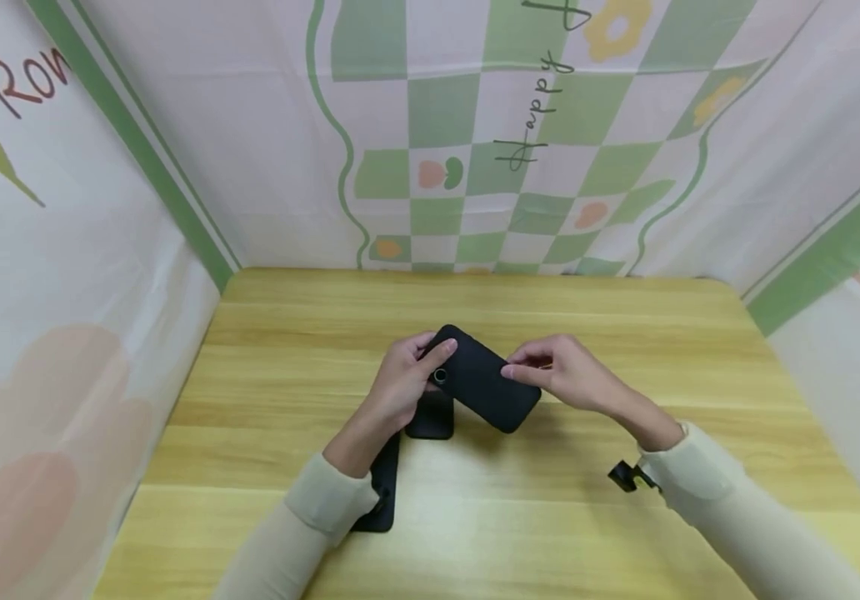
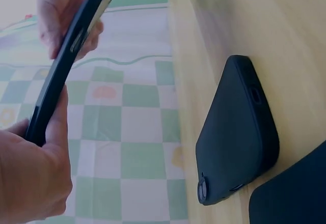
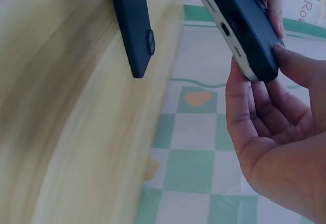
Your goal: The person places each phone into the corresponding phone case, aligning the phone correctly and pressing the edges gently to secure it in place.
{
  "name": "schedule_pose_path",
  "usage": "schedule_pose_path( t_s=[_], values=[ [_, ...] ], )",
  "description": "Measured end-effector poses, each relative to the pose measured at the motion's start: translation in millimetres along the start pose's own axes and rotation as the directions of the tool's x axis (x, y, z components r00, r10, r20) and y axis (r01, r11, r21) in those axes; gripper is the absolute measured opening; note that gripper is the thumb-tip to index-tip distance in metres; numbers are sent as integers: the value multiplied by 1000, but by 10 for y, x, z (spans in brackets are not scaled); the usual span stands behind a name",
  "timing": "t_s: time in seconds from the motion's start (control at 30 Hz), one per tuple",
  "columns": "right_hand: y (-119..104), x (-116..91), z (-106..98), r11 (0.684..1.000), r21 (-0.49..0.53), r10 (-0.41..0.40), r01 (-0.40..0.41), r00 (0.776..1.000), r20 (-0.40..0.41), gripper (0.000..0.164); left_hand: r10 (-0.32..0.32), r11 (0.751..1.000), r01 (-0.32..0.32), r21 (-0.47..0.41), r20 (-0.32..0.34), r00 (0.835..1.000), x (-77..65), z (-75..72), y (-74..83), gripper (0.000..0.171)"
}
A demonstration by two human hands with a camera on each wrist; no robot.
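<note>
A phone in a black case (image 1: 484, 379) is held up over the table, its camera ring near the left end. My left hand (image 1: 403, 375) grips the camera end, thumb across the back. At the opposite end, my right hand (image 1: 561, 371) pinches the corner between thumb and fingers. The right wrist view shows a pale edge with a port (image 3: 226, 29) along the case's end. On the table below lies a second black-cased phone (image 2: 234, 132), camera ring at one corner. Another flat black item (image 1: 385, 492) lies nearer, partly under my left sleeve.
The wooden table (image 1: 250, 375) reaches back to a wall hanging (image 1: 445, 108) with green and white checks. Patterned cloth also hangs on the left and right sides. A small black clip (image 1: 628, 476) sticks out from my right sleeve.
</note>
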State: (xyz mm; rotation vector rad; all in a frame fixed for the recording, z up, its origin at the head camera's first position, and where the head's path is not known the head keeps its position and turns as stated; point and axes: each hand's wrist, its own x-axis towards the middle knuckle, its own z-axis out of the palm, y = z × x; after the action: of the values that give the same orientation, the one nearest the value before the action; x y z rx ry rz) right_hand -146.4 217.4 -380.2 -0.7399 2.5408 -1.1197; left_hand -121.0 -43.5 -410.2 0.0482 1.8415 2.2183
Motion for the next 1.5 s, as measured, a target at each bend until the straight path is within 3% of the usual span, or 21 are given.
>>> schedule_pose_path(
  t_s=[0.2, 0.4, 0.6, 0.7, 1.03, 1.13, 1.37, 1.5],
  values=[
    [78, -82, 8, 984, 109, 145, -141, 989, -29, 21, 21, 997, -29, -71, -108, 994, 13, 0, 9, 27],
    [122, -111, 35, 946, 234, 242, -225, 969, -45, 36, 30, 991, -49, -127, -143, 989, 11, 3, 6, 28],
    [145, -129, 39, 886, 400, 276, -235, 960, -45, 36, 36, 990, -56, -131, -150, 988, 6, 6, 10, 29],
    [141, -138, 44, 873, 440, 257, -207, 965, -56, 34, 31, 989, -51, -137, -146, 989, 2, 7, 14, 30],
    [168, -140, 55, 885, 455, 165, -93, 979, -119, 23, 0, 975, -29, -219, -129, 992, -2, 24, 13, 32],
    [184, -149, 43, 891, 448, 142, -74, 983, -120, 22, -15, 978, -8, -209, -109, 994, -10, 13, 27, 34],
    [197, -180, -56, 907, 408, 134, -100, 989, -56, 23, -50, 980, 45, -191, -21, 999, -36, -37, 51, 38],
    [187, -188, -145, 924, 364, 125, -113, 992, -10, 22, -67, 978, 74, -197, 38, 997, -35, -53, 56, 29]
  ],
)
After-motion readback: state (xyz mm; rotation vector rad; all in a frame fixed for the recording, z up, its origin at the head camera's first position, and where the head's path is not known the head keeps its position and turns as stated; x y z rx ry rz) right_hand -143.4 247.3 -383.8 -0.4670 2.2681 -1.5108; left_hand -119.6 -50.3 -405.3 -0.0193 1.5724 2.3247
